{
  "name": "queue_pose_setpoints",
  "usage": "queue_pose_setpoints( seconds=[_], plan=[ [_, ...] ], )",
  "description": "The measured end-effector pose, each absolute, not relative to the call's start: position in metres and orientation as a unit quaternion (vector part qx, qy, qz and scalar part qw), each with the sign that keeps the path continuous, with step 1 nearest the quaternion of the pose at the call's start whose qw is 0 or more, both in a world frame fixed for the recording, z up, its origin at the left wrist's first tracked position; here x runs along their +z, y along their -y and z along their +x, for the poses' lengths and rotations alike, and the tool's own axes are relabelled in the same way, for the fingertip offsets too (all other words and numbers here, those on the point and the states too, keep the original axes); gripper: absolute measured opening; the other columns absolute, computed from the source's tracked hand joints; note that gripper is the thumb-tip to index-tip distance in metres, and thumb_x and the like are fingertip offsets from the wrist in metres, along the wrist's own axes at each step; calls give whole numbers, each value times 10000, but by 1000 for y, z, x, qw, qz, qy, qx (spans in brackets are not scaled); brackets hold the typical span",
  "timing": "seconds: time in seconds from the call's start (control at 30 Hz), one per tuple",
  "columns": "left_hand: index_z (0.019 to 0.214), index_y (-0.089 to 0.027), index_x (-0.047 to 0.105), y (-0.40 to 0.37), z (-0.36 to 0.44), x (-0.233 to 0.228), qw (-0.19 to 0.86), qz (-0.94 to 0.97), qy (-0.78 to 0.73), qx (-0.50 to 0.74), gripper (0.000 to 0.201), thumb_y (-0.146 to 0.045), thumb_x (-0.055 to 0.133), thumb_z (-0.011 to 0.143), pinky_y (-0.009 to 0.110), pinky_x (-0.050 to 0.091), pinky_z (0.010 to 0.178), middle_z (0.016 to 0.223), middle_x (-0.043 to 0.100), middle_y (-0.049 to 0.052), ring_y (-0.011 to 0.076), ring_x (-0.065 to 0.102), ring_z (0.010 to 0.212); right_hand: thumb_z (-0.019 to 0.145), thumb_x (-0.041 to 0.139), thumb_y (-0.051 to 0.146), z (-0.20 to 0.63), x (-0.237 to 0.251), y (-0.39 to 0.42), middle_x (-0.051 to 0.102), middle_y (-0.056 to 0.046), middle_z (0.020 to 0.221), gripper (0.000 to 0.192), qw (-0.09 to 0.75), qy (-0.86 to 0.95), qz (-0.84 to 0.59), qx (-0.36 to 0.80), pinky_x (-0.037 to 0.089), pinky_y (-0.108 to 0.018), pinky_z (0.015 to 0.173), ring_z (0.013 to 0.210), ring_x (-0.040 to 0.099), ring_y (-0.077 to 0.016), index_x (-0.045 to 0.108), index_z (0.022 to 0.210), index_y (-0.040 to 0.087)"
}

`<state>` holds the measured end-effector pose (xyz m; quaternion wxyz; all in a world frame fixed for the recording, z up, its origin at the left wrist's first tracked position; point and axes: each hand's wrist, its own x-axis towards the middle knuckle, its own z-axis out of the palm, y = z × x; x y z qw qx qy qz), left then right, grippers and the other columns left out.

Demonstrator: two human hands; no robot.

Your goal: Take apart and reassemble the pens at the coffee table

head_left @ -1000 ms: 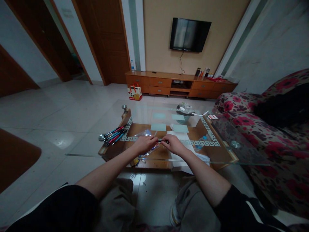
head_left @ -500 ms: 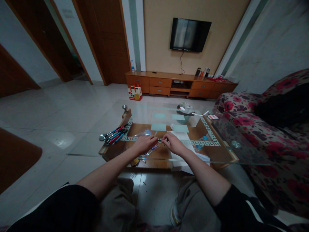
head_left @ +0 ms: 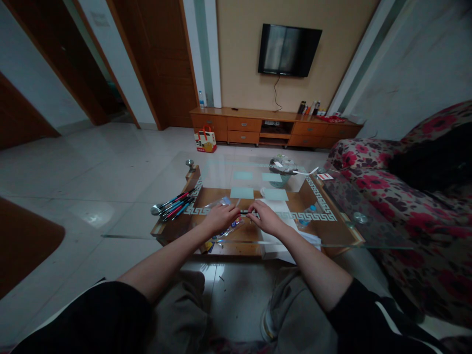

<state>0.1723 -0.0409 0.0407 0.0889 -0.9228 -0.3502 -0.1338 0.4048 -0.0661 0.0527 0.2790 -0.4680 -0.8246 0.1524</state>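
A bundle of pens (head_left: 172, 203) is lying left of centre in the frame, on the left end of the glass table (head_left: 147, 223). Just right of it, at mid-frame, the left hand (head_left: 220, 218) is closing its grip on one end of a small dark pen (head_left: 245, 213), over a clear plastic bag (head_left: 225, 227). The right hand (head_left: 266, 219) is pinching the other end. A bowl (head_left: 282, 170) is sitting further back, with a flowered sofa (head_left: 405, 206) at the right edge.
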Motion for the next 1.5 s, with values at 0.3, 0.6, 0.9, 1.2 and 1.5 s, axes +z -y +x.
queue_pose_setpoints(
  seconds=[0.3, 0.6, 0.9, 1.2, 1.5],
  plan=[
    [1095, -200, 612, 38, 173, 36, 92, -924, 344, -139, 316, -333, 335, 1020, 322, 424, 805, 962, 627, 92, 192, 602, 918, 994, 476, 307, 403, 54, 65, 584, -80, 963, 261, 261, 829, -471, 152, 432, -307, 855, 922, 558, -179, 651, 861, 167],
    [1076, -200, 615, 39, 173, 39, 98, -924, 340, -145, 297, -326, 353, 1016, 326, 421, 806, 958, 627, 88, 197, 599, 925, 898, 643, 337, 406, 51, 67, 581, -61, 996, 190, 286, 819, -474, 150, 436, -290, 808, 906, 541, -182, 601, 1000, 182],
    [1140, -207, 592, 37, 173, 34, 101, -925, 340, -139, 301, -330, 346, 1018, 323, 424, 783, 988, 632, 93, 204, 606, 930, 977, 511, 291, 404, 54, 65, 589, -74, 973, 206, 260, 824, -481, 151, 438, -291, 829, 911, 560, -175, 646, 877, 170],
    [1144, -194, 593, 33, 172, 28, 119, -925, 331, -141, 257, -291, 401, 1002, 315, 438, 796, 990, 627, 83, 191, 602, 917, 867, 648, 194, 406, 53, 66, 571, -42, 974, 93, 304, 810, -478, 156, 442, -281, 776, 865, 549, -168, 578, 928, 195],
    [1191, -205, 557, 35, 171, 29, 102, -927, 338, -124, 268, -300, 387, 1008, 301, 462, 802, 1018, 635, 77, 178, 615, 907, 853, 641, 181, 408, 52, 66, 580, -33, 942, 116, 324, 806, -470, 157, 437, -276, 742, 828, 548, -165, 573, 944, 202]
  ],
)
